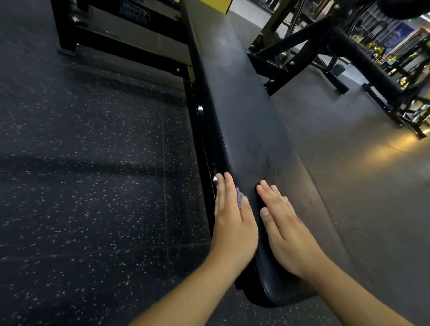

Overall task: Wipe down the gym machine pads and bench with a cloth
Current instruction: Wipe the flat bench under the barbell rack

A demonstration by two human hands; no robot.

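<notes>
A long black padded bench [238,101] runs from the lower middle of the head view up to the top. My left hand [230,222] lies along the bench's left side edge near its close end, fingers straight. It presses a small grey patterned cloth [239,199] against the pad, and only a corner of the cloth shows beside the thumb. My right hand [284,231] rests flat on the top of the pad just right of the left hand, fingers extended and holding nothing.
The bench's black steel frame [132,19] stands at the upper left on speckled dark rubber flooring [80,179]. Another black machine with a round roller pad [364,56] stands at the upper right on grey floor. A yellow wall is behind.
</notes>
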